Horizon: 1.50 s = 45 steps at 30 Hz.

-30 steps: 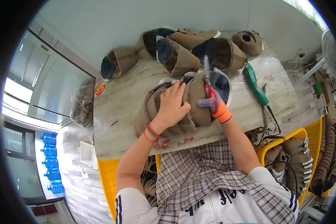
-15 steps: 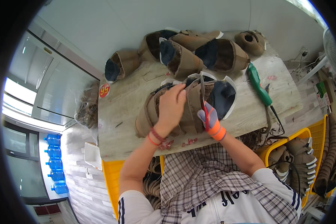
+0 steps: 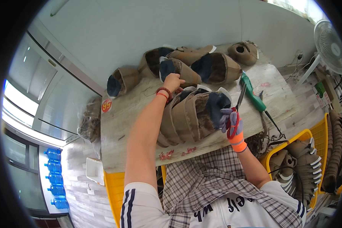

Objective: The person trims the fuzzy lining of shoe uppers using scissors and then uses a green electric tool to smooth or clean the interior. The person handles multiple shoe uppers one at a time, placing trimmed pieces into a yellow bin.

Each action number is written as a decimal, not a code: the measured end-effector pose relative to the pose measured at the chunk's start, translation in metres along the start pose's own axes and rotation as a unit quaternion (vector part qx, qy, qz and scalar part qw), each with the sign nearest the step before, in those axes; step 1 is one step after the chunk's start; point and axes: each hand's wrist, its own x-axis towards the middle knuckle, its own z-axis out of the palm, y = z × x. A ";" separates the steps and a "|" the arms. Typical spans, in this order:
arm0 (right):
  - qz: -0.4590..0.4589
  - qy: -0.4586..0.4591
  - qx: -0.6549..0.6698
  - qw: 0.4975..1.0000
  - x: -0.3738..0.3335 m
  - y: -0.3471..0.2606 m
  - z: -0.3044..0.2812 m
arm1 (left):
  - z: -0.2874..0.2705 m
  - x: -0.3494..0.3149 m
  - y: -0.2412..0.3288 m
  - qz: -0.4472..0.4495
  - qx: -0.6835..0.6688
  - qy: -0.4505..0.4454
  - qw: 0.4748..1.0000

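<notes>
My left hand [image 3: 173,83], bare and wearing a red bracelet, reaches over the table to a brown shoe upper [image 3: 188,74] with a dark lining. Its fingers close at the near edge of that upper, partly hidden. My right hand [image 3: 233,123], in a grey and orange glove, grips scissors [image 3: 232,125] by their red handles, blades pointing away from me. Left of the scissors lies a nested row of several brown uppers [image 3: 184,117], fleecy inside, with white edging. The end upper [image 3: 209,108] shows its dark lining, close to the gloved fingers.
More brown uppers [image 3: 220,70] lie along the back of the table [image 3: 121,148]. A green corded tool [image 3: 253,93] rests right of the scissors. A yellow crate [image 3: 268,161] full of uppers stands at the lower right, with a white fan [image 3: 330,47] beyond.
My left hand has left the nested row and moved farther away to an upper behind it. My right hand has drawn the scissors rightward, off the row. The view has shifted slightly.
</notes>
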 end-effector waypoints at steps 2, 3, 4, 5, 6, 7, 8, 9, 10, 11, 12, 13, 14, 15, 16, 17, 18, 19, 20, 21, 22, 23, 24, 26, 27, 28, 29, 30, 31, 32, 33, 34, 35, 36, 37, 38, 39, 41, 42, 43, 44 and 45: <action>0.003 0.006 -0.009 1.000 -0.003 -0.001 -0.005 | -0.014 -0.006 -0.002 0.113 0.074 0.103 0.985; 0.005 0.007 -0.013 1.000 -0.005 -0.003 -0.007 | -0.027 -0.011 -0.004 0.150 0.115 0.164 0.968; 0.006 0.017 -0.016 1.000 -0.008 -0.006 -0.011 | -0.036 -0.019 0.001 0.186 0.156 0.219 0.945; 0.005 0.028 -0.019 0.999 -0.010 -0.011 -0.015 | -0.045 -0.039 0.018 0.215 0.189 0.243 0.927; 0.003 0.034 -0.020 0.999 -0.011 -0.018 -0.016 | -0.058 -0.068 0.039 0.242 0.224 0.270 0.905; 0.016 0.043 0.019 0.999 -0.012 -0.023 -0.015 | -0.072 -0.094 0.047 0.286 0.246 0.276 0.884; 0.007 0.033 0.028 0.999 -0.012 -0.026 -0.018 | -0.084 -0.120 0.056 0.329 0.269 0.278 0.861; -0.005 0.021 0.012 1.000 -0.013 -0.031 -0.018 | -0.094 -0.147 0.063 0.354 0.318 0.275 0.835; -0.014 0.008 -0.004 1.000 -0.014 -0.038 -0.015 | -0.100 -0.180 0.071 0.374 0.366 0.269 0.808; -0.025 -0.006 -0.009 1.000 -0.017 -0.049 -0.010 | -0.101 -0.214 0.081 0.372 0.378 0.264 0.805; -0.040 -0.022 -0.031 0.998 -0.019 -0.059 -0.004 | -0.100 -0.250 0.088 0.368 0.391 0.259 0.803; -0.058 -0.050 -0.048 0.996 -0.024 -0.069 0.007 | -0.103 -0.286 0.087 0.360 0.385 0.248 0.812; -0.071 -0.086 -0.060 0.992 -0.029 -0.080 0.022 | -0.107 -0.327 0.085 0.345 0.384 0.241 0.822; -0.098 -0.127 -0.084 0.983 -0.034 -0.092 0.036 | -0.105 -0.363 0.082 0.336 0.396 0.234 0.822; -0.127 -0.157 -0.117 0.972 -0.040 -0.104 0.045 | -0.099 -0.385 0.076 0.337 0.399 0.220 0.824; -0.093 -0.166 -0.099 0.977 -0.047 -0.114 0.054 | -0.094 -0.409 0.071 0.333 0.404 0.205 0.827; -0.079 -0.156 -0.147 0.974 -0.057 -0.125 0.067 | -0.087 -0.433 0.065 0.320 0.412 0.188 0.832; -0.118 -0.179 -0.216 0.953 -0.066 -0.128 0.075 | -0.079 -0.455 0.059 0.308 0.417 0.168 0.838; -0.128 -0.205 -0.301 0.923 -0.073 -0.137 0.084 | -0.071 -0.473 0.054 0.299 0.421 0.150 0.843; -0.147 -0.222 -0.384 0.884 -0.080 -0.148 0.091 | -0.063 -0.485 0.050 0.291 0.409 0.125 0.856; -0.128 -0.242 -0.480 0.834 -0.091 -0.158 0.099 | -0.054 -0.497 0.045 0.284 0.397 0.105 0.867; -0.144 -0.270 -0.471 0.827 -0.097 -0.151 0.108 | -0.044 -0.508 0.038 0.275 0.387 0.090 0.876; -0.186 -0.318 -0.508 0.778 -0.098 -0.148 0.113 | -0.035 -0.516 0.032 0.267 0.375 0.073 0.885; -0.218 -0.371 -0.571 0.699 -0.105 -0.124 0.123 | -0.017 -0.531 0.010 0.230 0.352 0.034 0.907; -0.191 -0.400 -0.593 0.672 -0.109 -0.111 0.122 | -0.008 -0.533 -0.002 0.220 0.342 0.017 0.913; -0.166 -0.427 -0.612 0.644 -0.113 -0.099 0.121 | 0.000 -0.535 -0.011 0.211 0.334 0.001 0.919; -0.146 -0.453 -0.629 0.614 -0.116 -0.086 0.117 | 0.009 -0.535 -0.022 0.207 0.333 -0.017 0.920; -0.135 -0.466 -0.623 0.613 -0.120 -0.074 0.113 | 0.017 -0.535 -0.035 0.196 0.317 -0.012 0.928; -0.126 -0.474 -0.620 0.613 -0.124 -0.062 0.108 | 0.025 -0.533 -0.049 0.189 0.303 -0.007 0.934; -0.116 -0.482 -0.616 0.613 -0.129 -0.052 0.104 | 0.031 -0.532 -0.060 0.182 0.289 -0.003 0.940; -0.125 -0.489 -0.612 0.609 -0.135 -0.043 0.099 | 0.034 -0.534 -0.067 0.188 0.274 0.024 0.943; -0.107 -0.498 -0.623 0.594 -0.138 -0.035 0.096 | 0.038 -0.535 -0.073 0.186 0.279 0.030 0.942; -0.090 -0.507 -0.633 0.578 -0.142 -0.027 0.094 | 0.042 -0.536 -0.077 0.183 0.284 0.036 0.940; -0.073 -0.517 -0.642 0.561 -0.145 -0.022 0.093 | 0.046 -0.538 -0.081 0.180 0.290 0.043 0.939; -0.027 -0.526 -0.660 0.536 -0.147 -0.023 0.099 | 0.050 -0.542 -0.083 0.178 0.312 0.043 0.932; -0.036 -0.526 -0.662 0.532 -0.148 -0.021 0.098 | 0.054 -0.545 -0.084 0.176 0.317 0.058 0.930; -0.045 -0.527 -0.663 0.529 -0.148 -0.019 0.097 | 0.059 -0.547 -0.085 0.173 0.321 0.074 0.928; -0.055 -0.535 -0.666 0.517 -0.149 -0.015 0.096 | 0.066 -0.549 -0.088 0.175 0.327 0.098 0.923; -0.058 -0.541 -0.667 0.509 -0.149 -0.014 0.098 | 0.069 -0.549 -0.089 0.178 0.330 0.106 0.921; -0.063 -0.547 -0.667 0.501 -0.149 -0.014 0.100 | 0.071 -0.549 -0.090 0.183 0.334 0.117 0.917; -0.060 -0.550 -0.672 0.492 -0.149 -0.012 0.100 | 0.072 -0.550 -0.090 0.186 0.332 0.118 0.917; -0.056 -0.552 -0.677 0.484 -0.149 -0.011 0.100 | 0.072 -0.550 -0.090 0.190 0.330 0.119 0.917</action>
